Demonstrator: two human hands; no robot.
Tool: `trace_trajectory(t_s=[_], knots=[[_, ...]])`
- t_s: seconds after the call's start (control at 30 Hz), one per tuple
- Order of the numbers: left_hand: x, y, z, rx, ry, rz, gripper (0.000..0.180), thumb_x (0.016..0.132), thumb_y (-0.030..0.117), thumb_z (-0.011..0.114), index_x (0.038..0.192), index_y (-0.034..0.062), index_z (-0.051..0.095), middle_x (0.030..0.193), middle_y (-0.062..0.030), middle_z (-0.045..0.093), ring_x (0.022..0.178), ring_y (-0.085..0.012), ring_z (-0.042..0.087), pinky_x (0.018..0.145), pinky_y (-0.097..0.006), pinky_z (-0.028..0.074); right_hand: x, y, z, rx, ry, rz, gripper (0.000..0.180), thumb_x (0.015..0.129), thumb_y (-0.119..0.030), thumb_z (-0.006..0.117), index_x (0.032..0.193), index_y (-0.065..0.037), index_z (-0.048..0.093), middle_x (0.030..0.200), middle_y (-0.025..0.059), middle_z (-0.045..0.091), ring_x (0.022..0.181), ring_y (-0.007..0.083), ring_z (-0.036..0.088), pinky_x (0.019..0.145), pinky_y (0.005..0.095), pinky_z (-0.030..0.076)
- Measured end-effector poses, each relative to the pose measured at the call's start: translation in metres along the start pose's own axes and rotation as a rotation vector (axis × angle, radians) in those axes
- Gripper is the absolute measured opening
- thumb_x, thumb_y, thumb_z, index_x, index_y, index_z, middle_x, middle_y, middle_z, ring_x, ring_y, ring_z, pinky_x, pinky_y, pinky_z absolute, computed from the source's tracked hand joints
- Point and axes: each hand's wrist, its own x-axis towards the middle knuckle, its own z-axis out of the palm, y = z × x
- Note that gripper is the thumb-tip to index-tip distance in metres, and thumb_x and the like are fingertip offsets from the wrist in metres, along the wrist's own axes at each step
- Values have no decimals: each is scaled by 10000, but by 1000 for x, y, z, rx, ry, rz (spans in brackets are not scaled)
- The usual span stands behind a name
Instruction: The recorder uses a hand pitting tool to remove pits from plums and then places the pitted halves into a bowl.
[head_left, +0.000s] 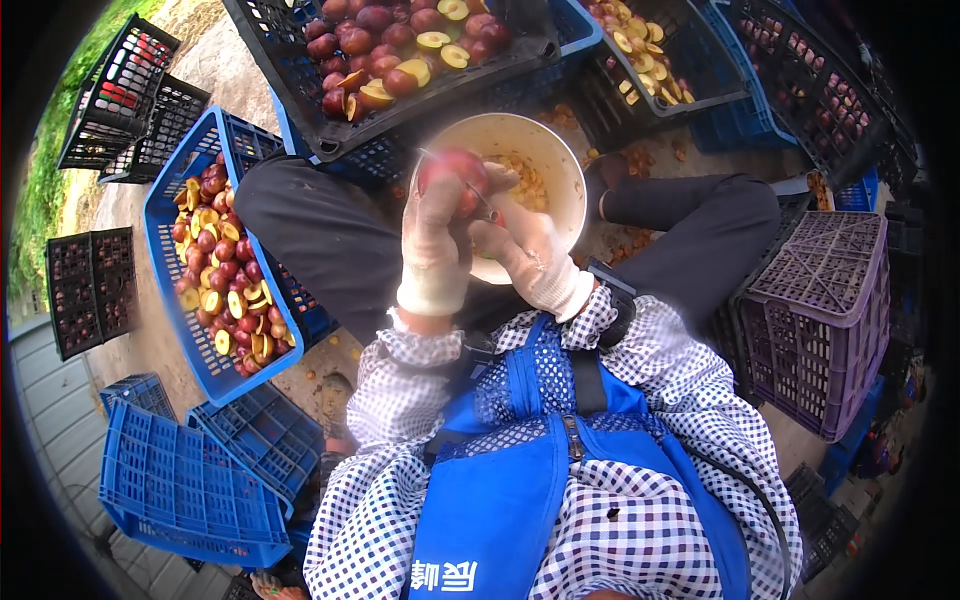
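Note:
Both my hands wear pale gloves and meet above a cream bucket (567, 165) that has yellow-orange fruit bits (535, 190) in it. My left hand (432, 245) is closed round a red plum (455, 172), holding it up over the bucket's left rim. Pressed close beside it, my right hand (530, 262) is closed on a small knife (484, 202). Its thin blade lies against the plum, and a bit of red shows by my fingers. Most of the knife's handle is hidden in the glove.
Ahead stands a black crate (290, 90) of whole and cut plums. A blue crate (165, 260) of halved plums is at my left, another black crate (720, 75) of cut fruit far right. Blue crates (190, 480) lie lower left; a purple crate (820, 300) stands right.

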Motion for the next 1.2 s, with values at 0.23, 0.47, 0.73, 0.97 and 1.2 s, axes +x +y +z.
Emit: trace_trajectory(t_s=[0.23,0.47,0.73,0.97,1.2], knots=[[9,34,11,635,34,-47,474,846,207,675,1237,-26,544,1103,-144,661,1030,-182,642,903,-311,507,17,-8,-30,-54,-158,52,274,996,-226,596,1155,-4,605,1031,177,707,966,295,693,839,371,516],[-1,19,18,313,30,-11,488,849,276,673,1228,-8,552,1118,-132,682,1084,-192,626,938,-315,489,17,9,-21,-81,10,-304,287,991,-220,591,1170,5,594,1024,169,698,976,267,685,858,359,505],[8,3,21,-26,70,-6,523,857,394,625,1225,29,561,1088,-136,676,1211,-236,562,1068,-359,398,14,1,-8,74,-3,-172,326,983,-203,606,1235,3,590,1146,135,664,1072,226,632,915,352,479],[15,49,15,833,-26,-35,584,716,117,771,1246,5,552,1073,-106,646,1020,-182,619,909,-313,512,19,-2,-33,269,-270,121,404,1013,-296,574,1292,-4,566,1124,84,667,1065,150,613,925,313,475],[5,21,11,430,44,-19,528,752,139,761,1213,-10,551,1054,-109,626,928,-181,641,850,-296,524,12,1,-23,351,-143,129,409,986,-299,597,1274,-9,585,1078,85,680,1015,166,625,904,331,471]])
